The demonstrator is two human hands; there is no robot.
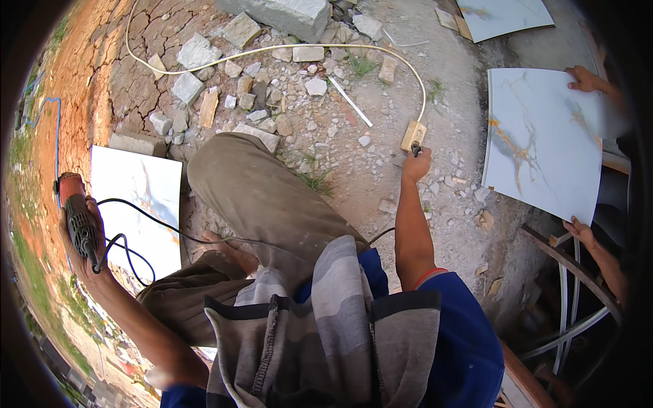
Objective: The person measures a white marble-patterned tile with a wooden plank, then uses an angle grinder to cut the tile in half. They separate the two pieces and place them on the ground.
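The right hand (419, 165) pinches a plug (416, 147) at the near end of a long socket (413, 132); the left hand (70, 243) grips a grinder (78, 212).

Left hand (70, 240) grips red-and-black power tool (79, 214), black cord (197, 239) looping from it over white marbled panel (139, 187); right hand (417, 164) on black plug (415, 148) at cream socket block (413, 134), pale cable (309, 46) curving away past rubble (197, 51); at picture's right, co-worker's hands (583, 79) hold another marbled sheet (544, 136) by edges

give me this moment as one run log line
left hand: holds power tool | right hand: holds black plug at extension socket | other person's hands: on marbled panel
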